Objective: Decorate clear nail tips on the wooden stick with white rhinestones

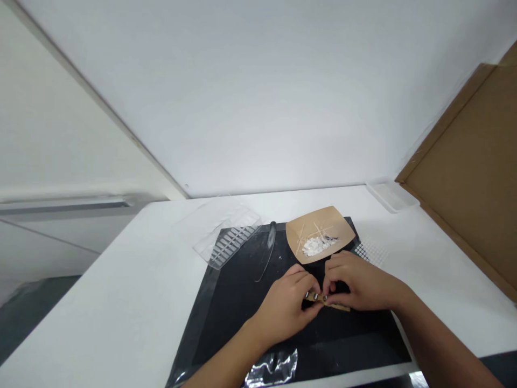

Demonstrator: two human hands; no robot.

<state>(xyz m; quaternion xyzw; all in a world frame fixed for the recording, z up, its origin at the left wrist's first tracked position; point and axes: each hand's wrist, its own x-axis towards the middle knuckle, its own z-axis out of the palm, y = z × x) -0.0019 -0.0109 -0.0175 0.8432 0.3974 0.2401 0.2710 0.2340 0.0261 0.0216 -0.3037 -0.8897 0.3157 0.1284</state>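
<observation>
Both hands pinch a thin wooden stick [329, 302] low over the black mat [242, 291], left hand [288, 307] and right hand [359, 285] fingertip to fingertip, so a hard squeeze could snap it, or a bump could spill the white bits [318, 246] from the brown tray [319, 233] just behind.

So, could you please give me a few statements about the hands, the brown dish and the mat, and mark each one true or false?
1. Both hands, left hand and right hand, meet at a small tan piece. True.
2. The brown dish is empty. False: it holds white bits and thin sticks.
3. The hands work over a black mat. True.
4. The clear plastic tray lies right of the dish. False: it lies to its left.
</observation>
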